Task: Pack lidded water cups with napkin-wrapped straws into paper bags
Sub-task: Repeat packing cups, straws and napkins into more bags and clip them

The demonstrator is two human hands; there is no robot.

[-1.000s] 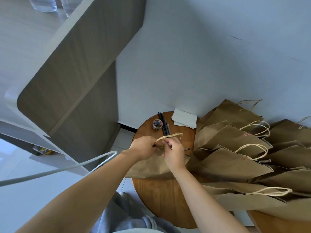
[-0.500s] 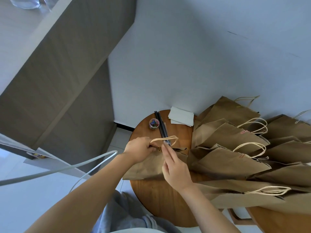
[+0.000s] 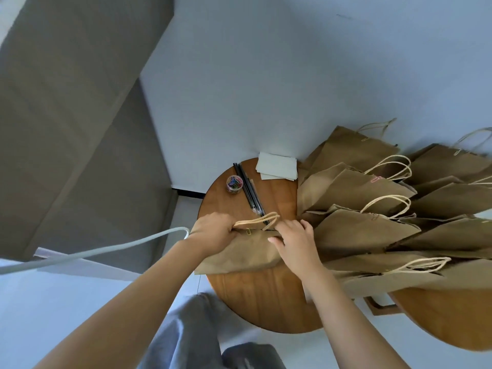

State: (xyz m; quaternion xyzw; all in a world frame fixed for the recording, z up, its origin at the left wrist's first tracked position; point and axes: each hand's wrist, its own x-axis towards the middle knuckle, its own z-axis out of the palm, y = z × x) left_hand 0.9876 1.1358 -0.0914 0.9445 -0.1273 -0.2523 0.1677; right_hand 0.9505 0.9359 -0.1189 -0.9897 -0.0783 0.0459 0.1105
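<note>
Lying flat on the round wooden table [image 3: 266, 296], a brown paper bag [image 3: 239, 254] sits under both hands. Left hand [image 3: 213, 233] grips the bag's top edge at its left end, fingers curled round the paper just beside a small clip [image 3: 249, 231] on the rim. Right hand [image 3: 295, 239] rests on the bag's top edge at the right, fingers bent over it, thumb lying along the paper; whether it pinches the edge, cannot tell. Twine handle [image 3: 259, 221] loops up between the hands. Beyond the hands: black straws [image 3: 249, 191], a small jar of coloured clips [image 3: 234, 184], white napkins [image 3: 277, 169]. Right of the right hand, a heap of paper bags [image 3: 372, 209], overlapping.
</note>
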